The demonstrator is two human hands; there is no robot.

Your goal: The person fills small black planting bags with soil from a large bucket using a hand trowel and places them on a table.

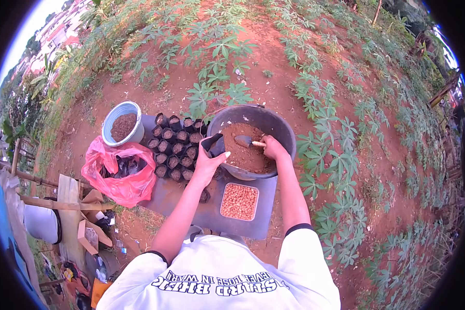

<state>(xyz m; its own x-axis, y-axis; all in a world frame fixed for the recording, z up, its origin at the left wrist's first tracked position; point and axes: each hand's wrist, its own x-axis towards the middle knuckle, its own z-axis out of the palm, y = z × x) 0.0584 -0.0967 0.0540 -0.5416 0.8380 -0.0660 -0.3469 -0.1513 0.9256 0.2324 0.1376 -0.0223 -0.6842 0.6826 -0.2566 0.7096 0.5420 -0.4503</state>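
Note:
My right hand point(275, 148) is closed round the handle of a small trowel point(244, 140), whose blade rests at the brown soil point(243, 157) inside a large black tub point(283, 123). In my left hand point(208, 164) is a black plastic seedling bag point(215, 144), held at the tub's left rim with its mouth towards the trowel. Left of that hand stand several black seedling bags filled with soil point(178, 149), packed close together. A clear square container of tan seeds or kernels point(239, 201) sits below the tub.
All this stands on a grey table point(258, 227). At its left are a light blue bucket point(108, 124) of dark soil and a pink plastic bag point(101, 178) holding black plastic. Leafy green plants point(325, 150) grow in rows beyond and to the right. Bamboo poles point(62, 203) and cardboard point(90, 235) lie left.

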